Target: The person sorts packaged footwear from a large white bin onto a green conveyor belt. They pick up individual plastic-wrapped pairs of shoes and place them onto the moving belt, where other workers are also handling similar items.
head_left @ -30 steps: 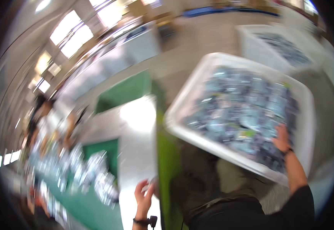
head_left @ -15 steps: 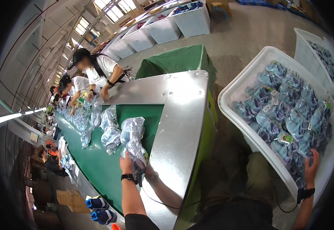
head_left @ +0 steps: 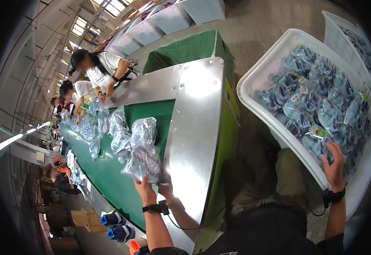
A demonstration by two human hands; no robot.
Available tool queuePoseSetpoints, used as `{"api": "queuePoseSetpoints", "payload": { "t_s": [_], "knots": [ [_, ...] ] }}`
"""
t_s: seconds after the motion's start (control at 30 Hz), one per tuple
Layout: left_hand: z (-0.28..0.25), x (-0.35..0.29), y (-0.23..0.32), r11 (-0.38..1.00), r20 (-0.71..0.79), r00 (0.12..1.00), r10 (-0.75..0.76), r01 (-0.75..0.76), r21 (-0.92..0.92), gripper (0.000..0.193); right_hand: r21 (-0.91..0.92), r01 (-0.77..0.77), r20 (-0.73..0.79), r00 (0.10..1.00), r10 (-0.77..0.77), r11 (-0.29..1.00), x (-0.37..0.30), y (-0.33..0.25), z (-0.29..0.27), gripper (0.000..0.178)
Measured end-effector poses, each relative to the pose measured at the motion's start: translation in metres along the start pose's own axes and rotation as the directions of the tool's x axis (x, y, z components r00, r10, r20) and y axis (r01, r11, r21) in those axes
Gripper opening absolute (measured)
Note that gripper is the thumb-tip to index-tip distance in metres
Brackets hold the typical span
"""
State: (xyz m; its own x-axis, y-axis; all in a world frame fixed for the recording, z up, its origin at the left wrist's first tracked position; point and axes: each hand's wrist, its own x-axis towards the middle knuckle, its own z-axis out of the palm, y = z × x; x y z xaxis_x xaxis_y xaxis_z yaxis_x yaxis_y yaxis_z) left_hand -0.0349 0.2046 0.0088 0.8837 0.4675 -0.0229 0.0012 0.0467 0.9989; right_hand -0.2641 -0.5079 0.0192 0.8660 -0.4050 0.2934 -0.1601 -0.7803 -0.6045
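Touching left hand [head_left: 146,192]: bagged shoes [head_left: 144,160]

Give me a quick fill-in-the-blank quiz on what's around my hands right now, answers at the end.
1. The left hand touches a clear plastic bag on a belt coloured ____.
2. Bagged shoes near the right hand lie in a tub coloured ____.
3. The band around the left wrist is coloured ____.

Answers: green; white; black.

White tag [head_left: 304,89], yellow-green tag [head_left: 319,132], print illegible
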Motion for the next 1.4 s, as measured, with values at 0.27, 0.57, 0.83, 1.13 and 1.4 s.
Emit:
{"api": "queuePoseSetpoints", "payload": {
  "t_s": [0.27,0.57,0.83,1.13,1.4],
  "knots": [
    [0.02,-0.099,0.017,0.694,0.335,0.912,0.234,-0.399,0.6,0.067,0.06,0.052,0.088,0.994,-0.057,0.997,0.007,-0.035,0.016,0.045],
    [0.022,-0.127,0.071,0.915,0.25,0.88,-0.403,0.388,0.108,0.062,0.18,0.11,0.134,0.982,-0.135,0.978,0.015,-0.069,0.028,0.042],
    [0.099,-0.159,0.037,0.989,0.244,0.959,-0.144,0.151,-0.007,0.103,0.365,0.213,0.216,0.927,-0.305,0.906,0.019,-0.115,0.058,0.04],
    [0.171,-0.209,0.049,0.939,0.507,0.842,-0.184,0.303,-0.161,0.113,0.514,0.348,0.162,0.858,-0.487,0.784,0.01,-0.157,0.062,0.042],
    [0.233,-0.246,0.051,0.943,0.652,0.742,-0.157,0.309,-0.124,0.117,0.432,0.582,-0.064,0.782,-0.62,0.689,-0.014,-0.182,0.037,0.036]
  ]
}}
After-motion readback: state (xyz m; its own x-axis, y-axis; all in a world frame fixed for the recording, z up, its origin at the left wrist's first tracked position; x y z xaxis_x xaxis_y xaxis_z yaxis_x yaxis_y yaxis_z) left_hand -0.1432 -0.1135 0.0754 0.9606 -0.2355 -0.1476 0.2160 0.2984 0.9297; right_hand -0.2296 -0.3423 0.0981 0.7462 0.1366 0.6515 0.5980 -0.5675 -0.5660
